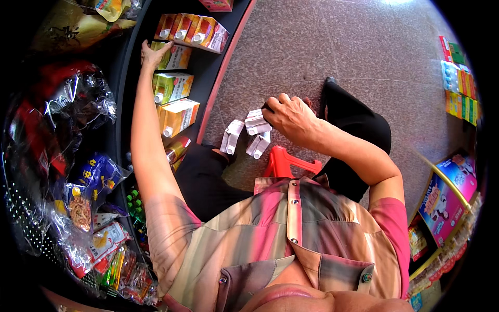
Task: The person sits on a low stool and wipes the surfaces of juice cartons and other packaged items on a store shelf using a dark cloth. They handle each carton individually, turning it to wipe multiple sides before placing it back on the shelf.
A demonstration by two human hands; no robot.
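My left hand point(153, 57) reaches onto the dark shelf point(208, 64), its fingers and thumb around the back corner of a green juice carton point(175, 57). Next to that carton stands another green carton point(174, 86), then an orange one point(178, 117). My right hand point(290, 117) is over the floor in front of me, fingers curled over a small dark item point(267, 107), perhaps cloth. Right by those fingers is a whitish carton point(256, 121). Two more whitish cartons with caps, one on the left point(232, 136) and one nearer me point(259, 145), are beside it.
Several orange-brown cartons point(195, 33) line the shelf's far part. Bottles point(177, 150) lie nearer me. Plastic-wrapped snacks point(97, 202) fill the left side. A red plastic stool point(286, 162) is between my legs. Stacked boxes point(460, 91) and a colourful box point(448, 195) are on the right.
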